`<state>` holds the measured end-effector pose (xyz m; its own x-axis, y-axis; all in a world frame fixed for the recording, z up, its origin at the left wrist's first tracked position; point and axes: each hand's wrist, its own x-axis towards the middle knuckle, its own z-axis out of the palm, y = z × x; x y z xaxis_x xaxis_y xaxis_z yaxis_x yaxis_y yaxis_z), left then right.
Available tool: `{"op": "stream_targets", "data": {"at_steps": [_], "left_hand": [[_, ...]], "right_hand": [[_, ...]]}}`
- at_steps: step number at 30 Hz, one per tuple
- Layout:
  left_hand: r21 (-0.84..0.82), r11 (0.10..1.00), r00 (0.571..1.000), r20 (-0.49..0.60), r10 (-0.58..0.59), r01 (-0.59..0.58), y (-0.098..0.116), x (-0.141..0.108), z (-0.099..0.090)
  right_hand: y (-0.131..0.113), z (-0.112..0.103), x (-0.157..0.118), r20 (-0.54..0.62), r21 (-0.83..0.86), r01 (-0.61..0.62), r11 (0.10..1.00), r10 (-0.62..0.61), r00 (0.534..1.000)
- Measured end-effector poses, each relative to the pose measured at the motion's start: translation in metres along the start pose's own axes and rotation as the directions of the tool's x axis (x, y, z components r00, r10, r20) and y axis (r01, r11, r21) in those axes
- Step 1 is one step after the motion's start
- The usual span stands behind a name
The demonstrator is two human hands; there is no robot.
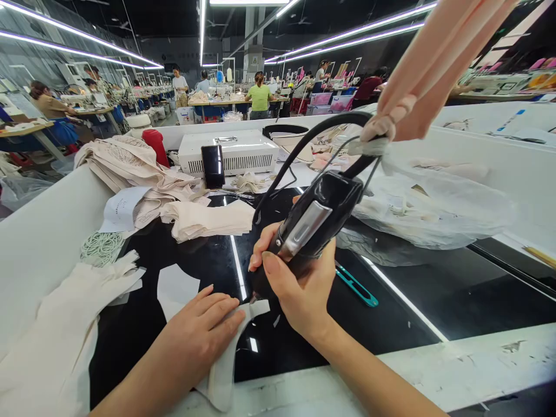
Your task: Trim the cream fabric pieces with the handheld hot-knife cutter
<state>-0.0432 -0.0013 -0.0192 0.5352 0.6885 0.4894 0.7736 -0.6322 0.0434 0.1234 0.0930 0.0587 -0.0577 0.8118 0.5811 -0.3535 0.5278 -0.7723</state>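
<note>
A black handheld tool (pixel 319 214) with a metal lever hangs by a cable from pink cloth, and my right hand (pixel 299 278) is wrapped round its lower part. The tool's tip is close to a pale fabric piece (pixel 223 370) on the black glossy surface (pixel 278 353). Fingers stretched out, my left hand (pixel 202 330) lies flat on that fabric, just left of the tip. A white paper shape (pixel 176 286) lies behind my left hand. To the right of my right hand is a teal thread snipper (pixel 356 285).
Fabric stacks (pixel 212 219) and a cream pile (pixel 130 165) lie at the left and back. A white box (pixel 230 152) stands behind, with a phone (pixel 212 166) against it. Plastic-wrapped pieces (pixel 434 202) lie right. Light green cords (pixel 102 248) sit left. Other people work beyond.
</note>
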Motion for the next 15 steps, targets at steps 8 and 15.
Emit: {"op": "stream_targets", "data": {"at_steps": [8,15], "left_hand": [[-0.005,1.000,1.000,0.018,-0.018,0.018,0.002,0.000,0.000],[0.001,1.000,1.000,0.029,0.004,-0.004,0.000,-0.003,0.002]], "right_hand": [[-0.005,-0.007,0.004,-0.018,0.039,-0.003,0.999,0.004,1.000],[-0.004,-0.012,0.004,-0.031,0.025,0.008,1.000,-0.008,0.999]]}}
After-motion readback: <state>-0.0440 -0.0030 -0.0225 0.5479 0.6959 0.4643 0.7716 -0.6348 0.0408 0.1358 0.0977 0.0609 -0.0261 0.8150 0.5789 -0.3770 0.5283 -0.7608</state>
